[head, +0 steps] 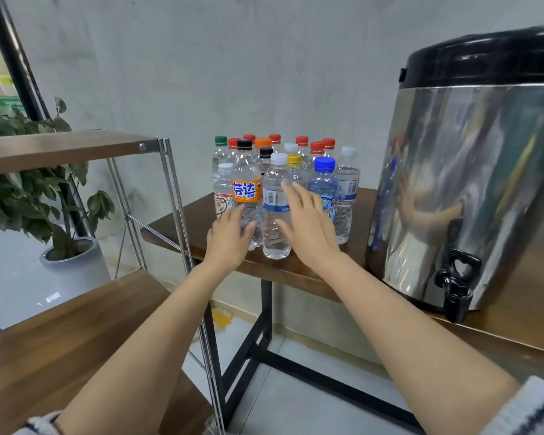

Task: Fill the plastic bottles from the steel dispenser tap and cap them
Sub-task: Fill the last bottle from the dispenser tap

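Both hands are open, fingers straight, gripping nothing; the left hand (230,237) touches the orange-labelled bottle (247,189), the right hand (308,224) is beside the white-capped bottle (275,215); the bottles stand capped and clustered on the worktop (360,200), left of the steel dispenser (468,183); picking a bottle seems in hand; next, grip one, uncap it, carry it under the tap (456,290).

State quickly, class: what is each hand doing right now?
Left hand: open, fingers at the orange-label bottle, not gripping it.
Right hand: open, fingers spread, holding nothing.
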